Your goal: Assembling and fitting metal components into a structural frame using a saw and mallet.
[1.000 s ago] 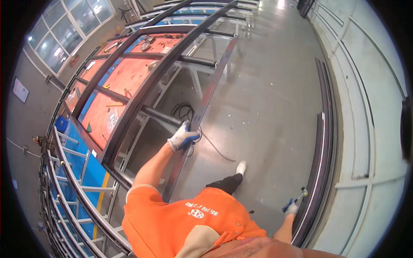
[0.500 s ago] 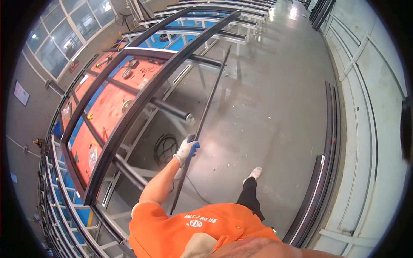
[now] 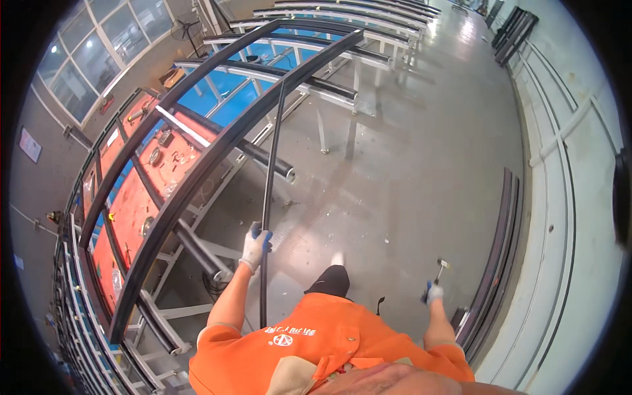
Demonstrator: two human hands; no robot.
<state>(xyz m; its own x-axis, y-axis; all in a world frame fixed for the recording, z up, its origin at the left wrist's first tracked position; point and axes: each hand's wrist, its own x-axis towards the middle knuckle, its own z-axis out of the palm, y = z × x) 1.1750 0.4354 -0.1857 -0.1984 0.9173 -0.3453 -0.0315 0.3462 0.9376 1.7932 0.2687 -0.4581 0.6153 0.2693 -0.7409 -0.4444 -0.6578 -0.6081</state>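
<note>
My left hand, in a white and blue glove, is closed round a long, thin dark bar. The bar runs forward from beside my body, its far end near a large dark rectangular frame. That frame lies to my left over the racks and an orange-red work surface. Low on the right, my gloved right hand grips a small hammer, its pale head pointing away from me. Fine detail of the hammer is too small to make out.
Padded white racks extend ahead on the left; one roller end juts out close to my left arm. Dark profiles lie on the floor along the right wall. Grey floor stretches between. A standing fan is at the far left.
I have stepped forward alongside the frame. The bar in my left hand has swung to point more straight ahead. My right hand, with the hammer, has come into view.
</note>
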